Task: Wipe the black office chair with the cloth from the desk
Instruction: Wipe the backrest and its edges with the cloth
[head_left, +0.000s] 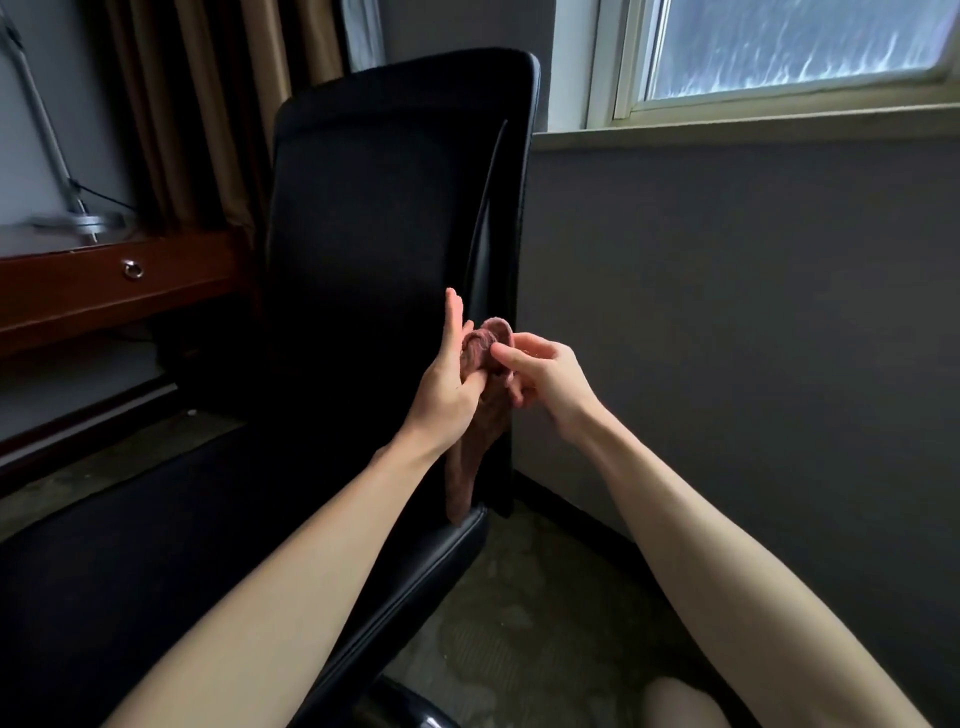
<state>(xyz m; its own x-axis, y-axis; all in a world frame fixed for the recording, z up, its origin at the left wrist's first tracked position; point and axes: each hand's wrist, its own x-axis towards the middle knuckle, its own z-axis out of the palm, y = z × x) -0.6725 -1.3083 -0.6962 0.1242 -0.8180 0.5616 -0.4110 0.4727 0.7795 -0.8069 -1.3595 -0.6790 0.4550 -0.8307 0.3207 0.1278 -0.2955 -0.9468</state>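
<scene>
Head view: left hand and right hand pinch one cloth before one chair.

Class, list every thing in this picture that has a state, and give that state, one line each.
cloth: bunched at the top, hanging down, held in both hands.
left hand: grips the cloth, forefinger straight up.
right hand: pinches the cloth's top.
office chair: backrest upright, nobody seated.
desk drawer: shut.
window: looks shut.
curtain: hanging in folds.

Cloth partly hidden behind fingers; lamp blurred (cropped left).
</scene>
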